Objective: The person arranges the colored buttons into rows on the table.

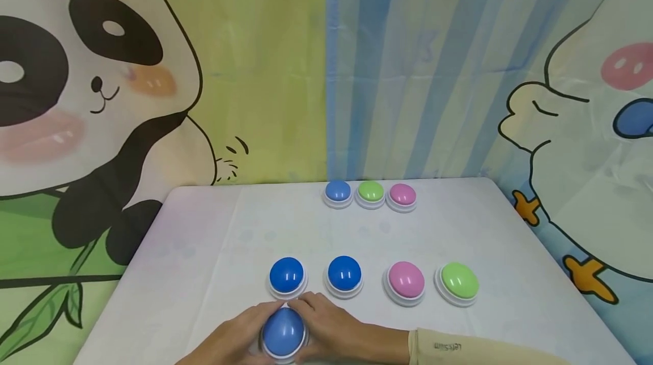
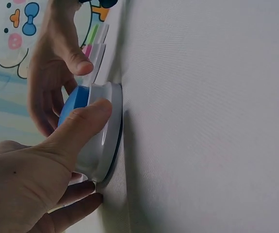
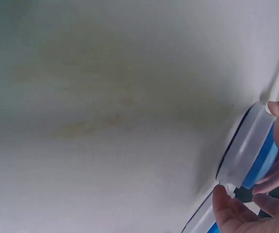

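Note:
A light blue dome push button (image 1: 283, 331) with a white round base lies at the front of the white table. My left hand (image 1: 232, 334) grips its left side; in the left wrist view the thumb (image 2: 93, 119) presses on the white base and the other fingers reach around behind. From the right, my right hand (image 1: 342, 328) holds the same button, index finger by the top of the dome and thumb low at the rim. Just beyond the fingertips sits a darker blue button (image 1: 287, 275). A second dark blue button (image 1: 344, 274) stands to its right.
Farther right in this row are a pink button (image 1: 406, 281) and a green button (image 1: 459, 281). Along the table's (image 1: 245, 223) back edge stand a blue button (image 1: 338, 192), a green one (image 1: 370, 192) and a pink one (image 1: 402, 196). A cartoon-printed curtain (image 1: 265, 70) hangs behind.

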Demonstrator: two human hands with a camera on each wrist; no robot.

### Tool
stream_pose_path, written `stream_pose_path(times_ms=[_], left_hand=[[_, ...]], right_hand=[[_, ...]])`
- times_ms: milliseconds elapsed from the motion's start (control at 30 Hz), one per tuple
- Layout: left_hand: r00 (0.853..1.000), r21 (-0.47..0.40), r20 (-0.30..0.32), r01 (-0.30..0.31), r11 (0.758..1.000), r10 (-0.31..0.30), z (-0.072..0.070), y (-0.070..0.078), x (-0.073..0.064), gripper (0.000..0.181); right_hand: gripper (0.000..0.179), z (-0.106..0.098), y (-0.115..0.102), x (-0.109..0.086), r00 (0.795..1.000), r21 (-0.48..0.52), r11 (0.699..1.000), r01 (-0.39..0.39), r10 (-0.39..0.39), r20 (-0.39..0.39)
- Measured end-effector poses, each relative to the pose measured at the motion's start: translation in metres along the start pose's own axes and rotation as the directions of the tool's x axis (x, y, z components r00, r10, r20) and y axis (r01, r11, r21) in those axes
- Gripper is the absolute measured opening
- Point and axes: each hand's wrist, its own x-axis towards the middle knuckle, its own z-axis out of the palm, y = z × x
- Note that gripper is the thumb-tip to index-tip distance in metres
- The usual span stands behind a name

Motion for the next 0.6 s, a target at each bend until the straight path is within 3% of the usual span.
stream_pose_path(times_ms=[67, 133, 233, 300, 533, 600], left_hand=[[0.998, 0.069, -0.049, -0.038, 0.997, 0.041, -0.002, 0.000, 0.000, 0.091], [0.983, 0.177, -0.135, -0.102, 0.979, 0.126, -0.004, -0.002, 0.001, 0.087], [0.930, 0.321, -0.266, -0.163, 0.933, 0.253, -0.007, -0.003, 0.005, 0.081], [0.908, 0.350, -0.312, -0.164, 0.923, 0.279, -0.009, -0.002, 0.007, 0.077], [0.878, 0.357, -0.363, -0.179, 0.917, 0.313, -0.017, 0.004, 0.018, 0.071], [0.881, 0.378, -0.348, -0.182, 0.908, 0.321, -0.020, 0.006, 0.022, 0.072]], right_hand=[[0.081, -0.004, 0.002, -0.003, 1.000, -0.004, 1.000, 0.004, -0.004, -0.031], [0.076, -0.008, 0.004, -0.005, 0.997, -0.021, 0.999, 0.030, -0.032, -0.074], [0.069, -0.014, 0.006, -0.007, 0.990, -0.035, 0.997, 0.074, -0.078, -0.117], [0.065, -0.017, 0.008, -0.008, 0.987, -0.029, 0.995, 0.097, -0.100, -0.122], [0.059, -0.029, 0.011, -0.008, 0.985, -0.010, 0.996, 0.087, -0.088, -0.148], [0.059, -0.033, 0.013, -0.008, 0.985, -0.013, 0.997, 0.074, -0.075, -0.154]])
